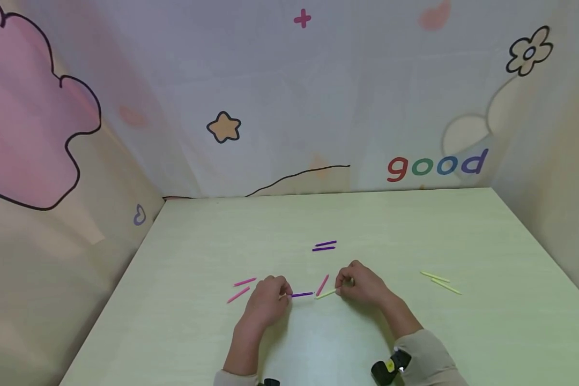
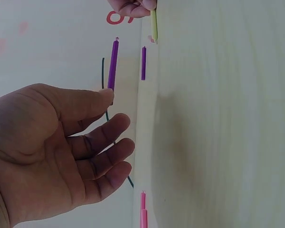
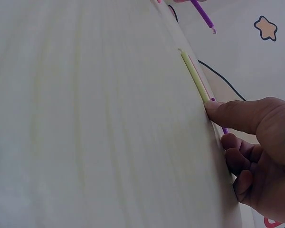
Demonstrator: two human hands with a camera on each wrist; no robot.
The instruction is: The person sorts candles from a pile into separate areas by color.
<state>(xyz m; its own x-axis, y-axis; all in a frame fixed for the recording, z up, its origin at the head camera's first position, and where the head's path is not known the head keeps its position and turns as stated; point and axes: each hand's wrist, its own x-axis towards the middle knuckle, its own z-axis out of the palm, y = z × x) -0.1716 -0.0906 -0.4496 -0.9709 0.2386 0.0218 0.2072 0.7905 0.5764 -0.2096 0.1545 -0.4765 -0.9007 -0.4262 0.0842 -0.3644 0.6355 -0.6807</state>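
In the head view my left hand (image 1: 267, 301) pinches a thin purple candle (image 1: 301, 294) near one end, between thumb and fingertips. Its wick end points away from the hand in the left wrist view, where the candle (image 2: 113, 64) is raised above the table. My right hand (image 1: 362, 283) pinches the end of a yellow candle (image 1: 325, 294), which lies low along the tabletop in the right wrist view. Between the two hands a pink candle (image 1: 322, 285) lies slanted on the table, close to the yellow one's far end.
Two purple candles (image 1: 324, 248) lie farther back on the pale table (image 1: 198, 241). To the left of my left hand are two pink candles (image 1: 238, 294), and at the right two yellow candles (image 1: 445, 285). A printed backdrop (image 1: 270, 80) rises behind the table.
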